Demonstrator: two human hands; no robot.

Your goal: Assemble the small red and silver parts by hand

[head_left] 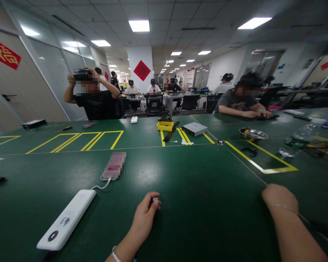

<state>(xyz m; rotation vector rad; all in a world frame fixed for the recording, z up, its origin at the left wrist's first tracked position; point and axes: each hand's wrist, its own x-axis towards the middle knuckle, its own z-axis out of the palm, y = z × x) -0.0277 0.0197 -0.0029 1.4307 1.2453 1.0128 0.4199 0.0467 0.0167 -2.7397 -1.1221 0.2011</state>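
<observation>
the person's left hand (147, 214) is mostly closed, thumb and curled fingers pinching a small silvery object (155, 199), too small to make out, just above or on the dark green tabletop (196, 203). the right hand (280, 199) is well apart to the right, bent over with its back toward the camera; its fingers are hidden, so whether it is open or holds anything cannot be told. left of the left hand lies a long white plastic power bank (68, 218) with a round dark display, joined by a white cable (100, 187) to a phone with a pinkish, blurred screen (114, 165). farther off, near the middle, a shallow yellow plastic tray (165, 126) sits beside a flat black strip (171, 131), with a flat grey metal box (194, 128) to their right. a round shiny metal bowl (253, 134) and a clear plastic bottle (300, 137) stand farther right, near yellow tape outlines (280, 170). across the table, one person (94, 96) raises both hands to a black headset (82, 75), and another person (242, 98) leans forearms on the tabletop.
</observation>
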